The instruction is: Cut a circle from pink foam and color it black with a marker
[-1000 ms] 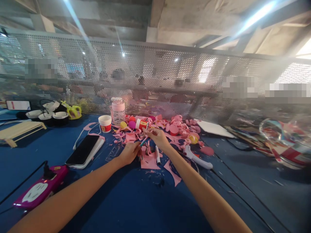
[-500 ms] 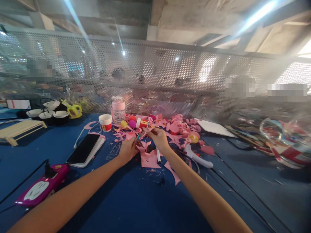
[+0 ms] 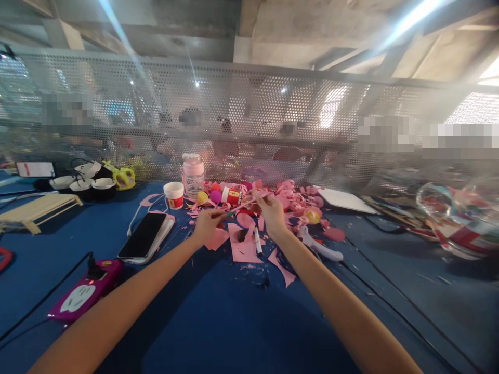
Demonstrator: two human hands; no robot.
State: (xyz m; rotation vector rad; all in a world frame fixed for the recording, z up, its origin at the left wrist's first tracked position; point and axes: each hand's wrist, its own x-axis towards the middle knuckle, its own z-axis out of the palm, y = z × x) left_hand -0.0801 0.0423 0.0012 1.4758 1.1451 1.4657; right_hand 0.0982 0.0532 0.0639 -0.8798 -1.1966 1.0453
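Observation:
A thin pink strip [image 3: 245,205] stretches between my two hands above the pile of scraps. My left hand [image 3: 208,226] pinches its lower left end; a small teal piece, too small to name, shows at these fingertips. My right hand [image 3: 272,214] has thumb and fingers closed on the upper right end. Right behind the strip a red and white paper cup [image 3: 231,196] lies on its side among the scraps. Below the hands are a cut pink sheet [image 3: 245,253] with a dark patch on it and a white marker [image 3: 258,242].
Pink scraps [image 3: 286,189] and coloured balls heap along the perforated screen [image 3: 249,130]. To the left are an upright cup [image 3: 173,195], a jar [image 3: 193,175], a phone [image 3: 143,236] and a magenta power strip [image 3: 86,291]. A white glue gun [image 3: 320,246] trails a cable at right.
My hands have moved apart, the right one to the right, and the pink strip now spans the gap. The cut sheet and marker show more fully. The view has shifted slightly.

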